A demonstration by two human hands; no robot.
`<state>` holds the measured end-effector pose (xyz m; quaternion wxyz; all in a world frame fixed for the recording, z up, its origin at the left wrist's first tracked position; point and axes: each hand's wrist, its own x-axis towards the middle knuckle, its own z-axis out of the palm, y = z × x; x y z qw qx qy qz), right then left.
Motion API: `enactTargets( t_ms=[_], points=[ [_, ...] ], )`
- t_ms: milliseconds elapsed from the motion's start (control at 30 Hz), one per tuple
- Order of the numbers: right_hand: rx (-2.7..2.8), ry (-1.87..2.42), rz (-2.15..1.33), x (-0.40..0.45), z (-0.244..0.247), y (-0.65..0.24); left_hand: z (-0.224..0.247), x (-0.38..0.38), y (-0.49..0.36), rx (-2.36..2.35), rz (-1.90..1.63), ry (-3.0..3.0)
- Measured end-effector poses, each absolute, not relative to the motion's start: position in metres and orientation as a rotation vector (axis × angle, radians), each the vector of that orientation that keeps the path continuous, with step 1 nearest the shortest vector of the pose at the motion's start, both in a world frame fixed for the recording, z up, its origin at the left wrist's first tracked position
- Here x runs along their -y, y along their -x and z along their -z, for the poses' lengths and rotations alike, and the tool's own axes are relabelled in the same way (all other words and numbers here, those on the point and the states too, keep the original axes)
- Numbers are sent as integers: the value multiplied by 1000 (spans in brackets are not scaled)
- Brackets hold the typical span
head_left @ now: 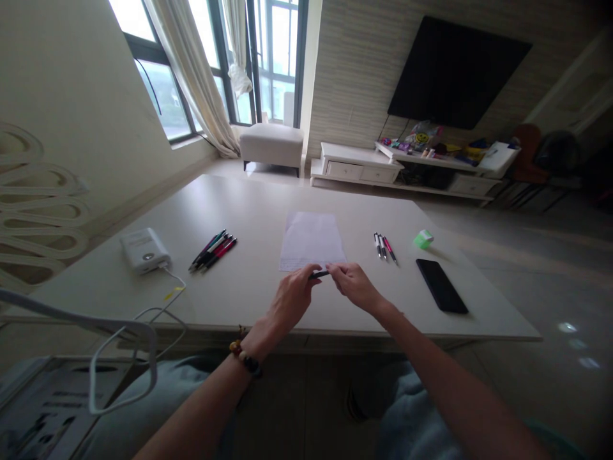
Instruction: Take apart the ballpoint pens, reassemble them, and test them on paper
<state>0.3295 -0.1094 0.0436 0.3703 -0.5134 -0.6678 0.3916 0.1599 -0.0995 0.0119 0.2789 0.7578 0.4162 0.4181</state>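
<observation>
Head view: just below the centre of the frame, the left hand (293,292) and right hand (355,286) pinch opposite ends of a dark pen (318,275) by the lower edge of a written-on paper sheet (312,237). Clustered pens (214,251) lie centre-left; three pens (383,246) and a black smartphone (441,285) lie right of centre.

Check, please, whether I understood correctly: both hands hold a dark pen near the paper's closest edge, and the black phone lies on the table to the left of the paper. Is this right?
Not quite: in the head view, the black phone lies to the right of the paper. The left hand and right hand do hold a dark pen near its closest edge.
</observation>
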Motion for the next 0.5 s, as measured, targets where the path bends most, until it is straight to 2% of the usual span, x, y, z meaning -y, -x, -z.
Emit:
enactTargets(
  t_ms=[100, 233, 367, 500],
  points=[
    [1719, 1226, -1112, 109, -48, -336, -23, 93, -160, -1019, -1207, -1517],
    [1785, 1193, -947, 116, -44, -333, -33, 84, -161, -734, -1195, -860],
    [1735, 1118, -806, 122, -41, -317, -30, 87, -182, -614, -1069, -768],
    [1352, 1227, -512, 105, -53, -332, -21, 99, -211, -673, -878, -935]
  ],
)
